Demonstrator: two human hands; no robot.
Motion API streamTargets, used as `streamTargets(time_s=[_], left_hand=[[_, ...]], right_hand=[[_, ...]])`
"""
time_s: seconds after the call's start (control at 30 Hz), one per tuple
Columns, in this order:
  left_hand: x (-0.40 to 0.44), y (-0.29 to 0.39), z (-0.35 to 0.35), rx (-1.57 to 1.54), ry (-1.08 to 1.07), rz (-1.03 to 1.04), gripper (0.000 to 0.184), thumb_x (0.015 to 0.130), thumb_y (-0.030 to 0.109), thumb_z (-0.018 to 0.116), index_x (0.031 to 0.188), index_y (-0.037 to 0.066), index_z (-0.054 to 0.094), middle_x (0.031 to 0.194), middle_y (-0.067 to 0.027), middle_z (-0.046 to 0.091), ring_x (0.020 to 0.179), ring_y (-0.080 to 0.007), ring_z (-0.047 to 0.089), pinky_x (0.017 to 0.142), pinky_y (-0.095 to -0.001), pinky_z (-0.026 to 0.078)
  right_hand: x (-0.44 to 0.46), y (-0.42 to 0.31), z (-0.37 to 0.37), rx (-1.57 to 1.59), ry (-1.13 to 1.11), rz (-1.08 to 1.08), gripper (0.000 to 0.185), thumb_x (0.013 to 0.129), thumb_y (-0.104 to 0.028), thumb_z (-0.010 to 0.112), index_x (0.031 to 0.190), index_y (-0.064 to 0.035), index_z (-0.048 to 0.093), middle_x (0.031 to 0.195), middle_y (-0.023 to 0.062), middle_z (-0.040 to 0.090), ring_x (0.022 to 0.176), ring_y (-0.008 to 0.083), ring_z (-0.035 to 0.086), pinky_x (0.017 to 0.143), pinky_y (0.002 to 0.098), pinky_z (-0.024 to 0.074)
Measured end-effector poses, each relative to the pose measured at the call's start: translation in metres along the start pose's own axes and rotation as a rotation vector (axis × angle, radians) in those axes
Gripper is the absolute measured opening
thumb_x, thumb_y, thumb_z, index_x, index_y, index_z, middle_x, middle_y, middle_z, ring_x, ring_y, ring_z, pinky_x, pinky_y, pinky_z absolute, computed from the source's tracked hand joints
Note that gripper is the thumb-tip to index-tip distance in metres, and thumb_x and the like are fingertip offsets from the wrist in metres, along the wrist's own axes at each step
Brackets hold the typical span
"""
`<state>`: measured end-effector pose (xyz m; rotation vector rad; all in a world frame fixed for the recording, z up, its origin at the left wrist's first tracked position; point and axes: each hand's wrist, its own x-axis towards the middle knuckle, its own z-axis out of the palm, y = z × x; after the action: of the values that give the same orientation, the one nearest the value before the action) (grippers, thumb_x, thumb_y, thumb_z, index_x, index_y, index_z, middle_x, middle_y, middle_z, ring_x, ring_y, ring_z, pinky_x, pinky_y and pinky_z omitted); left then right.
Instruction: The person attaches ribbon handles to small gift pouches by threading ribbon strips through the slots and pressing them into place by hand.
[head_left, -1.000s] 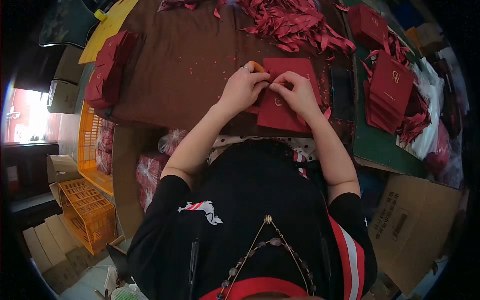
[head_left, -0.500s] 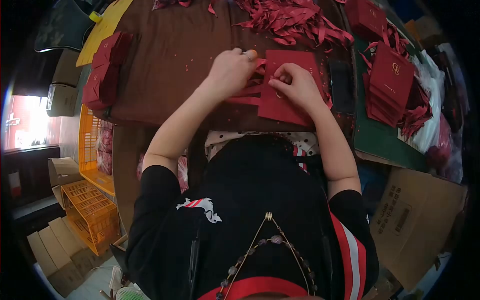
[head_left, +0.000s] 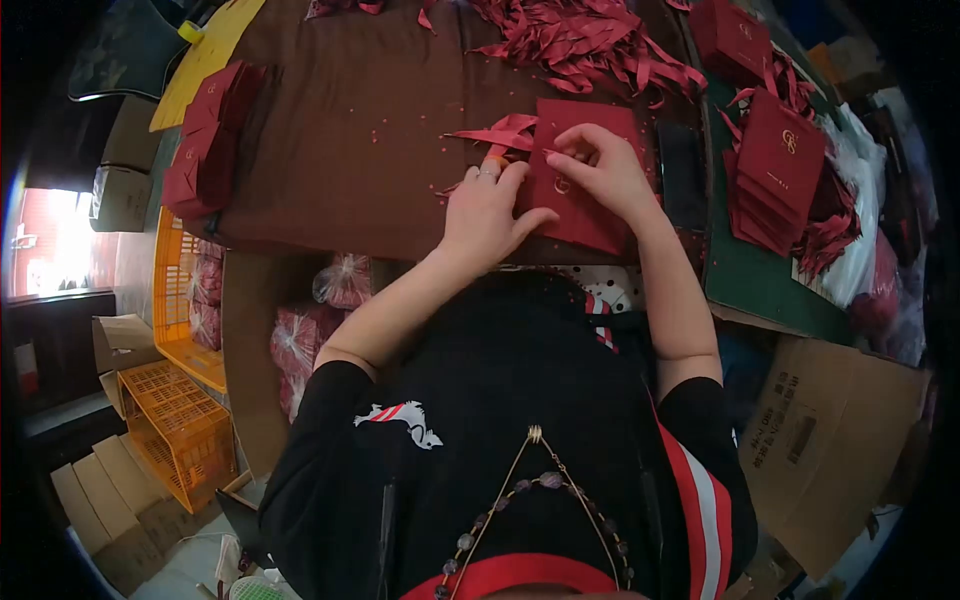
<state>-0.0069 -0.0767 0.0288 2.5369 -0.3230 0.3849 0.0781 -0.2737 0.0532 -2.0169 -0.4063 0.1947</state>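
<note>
A flat dark red paper bag point(head_left: 585, 215) with a gold logo lies on the brown cloth in front of me. My right hand point(head_left: 608, 175) rests over its upper half, with thumb and forefinger pinched together. A tiny bit of red shows at those fingertips, too small to name. Left of the bag, my left hand point(head_left: 488, 205) has its thumb spread wide and a ring on one finger. Its fingertips reach the loose red ribbons point(head_left: 505, 133) beside the bag's left edge; no grip on them is visible.
A heap of red ribbons point(head_left: 590, 45) lies at the back. Folded red bags stand at left point(head_left: 205, 150), and more bags point(head_left: 780, 170) are stacked on the green surface at right. A dark phone-like slab point(head_left: 682, 175) lies beside the work. Orange crates point(head_left: 180, 430) stand lower left.
My left hand has come down and nearer to me, its thumb now spread from the fingers. The ribbons it covered show more. My right hand has shifted slightly right, still pinching over the bag.
</note>
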Motion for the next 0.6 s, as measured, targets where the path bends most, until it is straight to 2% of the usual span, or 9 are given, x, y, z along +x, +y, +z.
streamTargets(time_s=[0.03,0.07,0.13,0.23,0.33,0.37,0.43,0.6], left_hand=[[-0.002,0.001,0.007,0.011,-0.009,-0.017,0.06,0.079,0.046,0.081,0.121,0.008,0.06,0.106,-0.0147,0.06,0.097,-0.0349,0.061,0.077,-0.0444,0.053],[-0.003,-0.002,0.012,-0.007,-0.011,-0.033,0.064,0.079,0.046,0.08,0.125,0.007,0.058,0.106,-0.0148,0.06,0.097,-0.0348,0.062,0.076,-0.0443,0.053],[-0.002,-0.001,0.013,-0.012,-0.012,-0.063,0.061,0.08,0.046,0.08,0.124,0.009,0.058,0.106,-0.0137,0.06,0.096,-0.0335,0.062,0.078,-0.0438,0.053],[-0.007,-0.003,0.018,0.006,0.03,-0.05,0.057,0.082,0.047,0.079,0.123,0.011,0.06,0.105,-0.0124,0.06,0.093,-0.0319,0.063,0.079,-0.0424,0.052],[-0.007,-0.003,0.017,0.003,0.016,-0.047,0.057,0.082,0.047,0.079,0.123,0.012,0.061,0.105,-0.0123,0.06,0.092,-0.0319,0.063,0.077,-0.0418,0.053],[-0.007,-0.003,0.017,0.008,0.019,-0.04,0.057,0.083,0.047,0.078,0.123,0.011,0.061,0.104,-0.0123,0.06,0.092,-0.0319,0.063,0.077,-0.0418,0.052],[-0.008,-0.003,0.017,0.016,0.024,-0.037,0.057,0.083,0.047,0.078,0.124,0.011,0.062,0.104,-0.0123,0.06,0.091,-0.0318,0.063,0.077,-0.0417,0.052],[-0.012,0.001,0.01,0.046,-0.012,0.001,0.062,0.082,0.048,0.078,0.127,0.008,0.062,0.106,-0.0156,0.059,0.096,-0.0335,0.061,0.081,-0.0423,0.052]], right_hand=[[-0.002,-0.005,-0.007,0.199,-0.001,0.064,0.024,0.087,-0.019,0.079,0.101,-0.0019,0.07,0.088,0.0045,0.069,0.079,0.0142,0.065,0.071,0.0314,0.0517],[0.0,0.008,-0.018,0.141,0.077,-0.054,0.025,0.089,-0.019,0.078,0.106,-0.0022,0.071,0.089,0.0014,0.07,0.081,0.0096,0.063,0.072,0.0281,0.0506],[-0.008,0.01,-0.047,0.054,0.235,-0.127,0.023,0.089,-0.019,0.078,0.104,-0.0021,0.072,0.088,0.0011,0.07,0.08,0.0101,0.063,0.073,0.0274,0.0505],[-0.03,0.01,-0.084,-0.216,0.374,0.017,0.023,0.089,-0.022,0.076,0.101,-0.0034,0.073,0.087,0.0054,0.071,0.078,0.0136,0.065,0.073,0.029,0.0513],[-0.054,0.004,-0.086,-0.591,0.266,0.188,0.032,0.091,-0.039,0.07,0.096,-0.0069,0.074,0.091,0.0099,0.072,0.082,0.0251,0.07,0.073,0.0383,0.0536],[-0.059,0.006,-0.081,-0.67,0.244,0.22,0.042,0.091,-0.048,0.068,0.092,-0.0075,0.075,0.09,0.0116,0.073,0.083,0.0299,0.07,0.072,0.0411,0.0538],[-0.064,0.003,-0.069,-0.832,0.212,0.265,0.046,0.088,-0.054,0.068,0.089,-0.0083,0.076,0.088,0.012,0.073,0.082,0.0322,0.071,0.072,0.0428,0.0539],[-0.068,0.012,-0.058,-0.918,0.164,0.282,0.038,0.087,-0.048,0.072,0.088,-0.0103,0.077,0.085,0.0116,0.074,0.082,0.0324,0.071,0.071,0.043,0.0546]])
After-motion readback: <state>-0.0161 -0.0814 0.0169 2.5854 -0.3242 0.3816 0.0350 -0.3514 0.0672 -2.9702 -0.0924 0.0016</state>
